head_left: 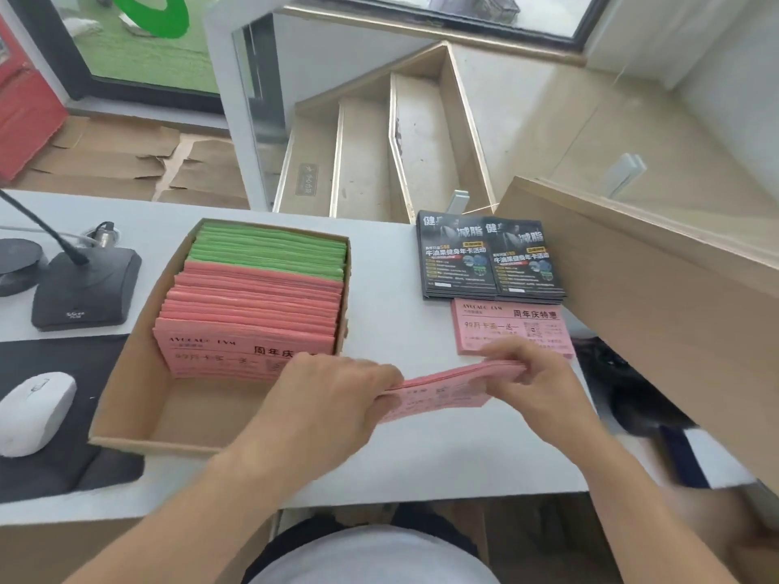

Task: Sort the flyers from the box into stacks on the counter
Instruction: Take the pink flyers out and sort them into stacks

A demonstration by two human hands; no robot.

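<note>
A cardboard box (pixel 126 398) on the white counter (pixel 421 465) holds upright pink flyers (pixel 253 318) in front and green flyers (pixel 269 250) behind. Just right of the box, above the counter, both hands hold a bundle of pink flyers (pixel 442 392). My left hand (pixel 324 398) grips its left end and my right hand (pixel 531 373) pinches its right end. Behind them lies a pink flyer stack (pixel 506 326). Two stacks of black flyers (pixel 489 259) lie side by side further back.
A white mouse (pixel 33 410) sits on a black pad (pixel 50 415) at the left, with a black microphone base (pixel 84 288) behind it. A wooden partition (pixel 653 297) rises at the right. Stairs descend beyond the counter's far edge.
</note>
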